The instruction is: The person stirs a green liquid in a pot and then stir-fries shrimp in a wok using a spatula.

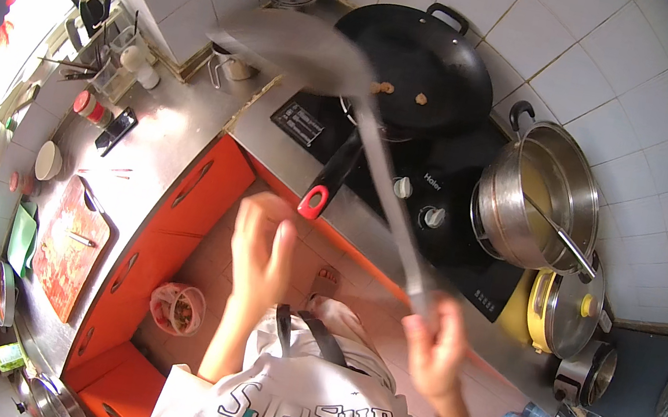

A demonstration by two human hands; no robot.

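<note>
My right hand (pixel 437 344) grips the end of a long-handled metal wok spatula (pixel 388 184). Its broad head is motion-blurred and raised in front of the left part of the black wok (pixel 440 60). A few small browned pieces of food (pixel 421 98) lie inside the wok, which sits on the black gas hob (pixel 381 170). Just short of the wok's black handle with a red end ring (pixel 314 200) is my left hand (pixel 263 249). It is blurred and looks empty, with its fingers curled and the thumb apart.
On the right of the hob stands a steel pot (pixel 510 199) with liquid and a ladle. Beyond it is a yellow electric pan with a lid (pixel 570 310). The left counter holds a phone (pixel 116 131) and a wooden cutting board with a knife (pixel 71 256). A waste bin (pixel 177 308) stands on the floor.
</note>
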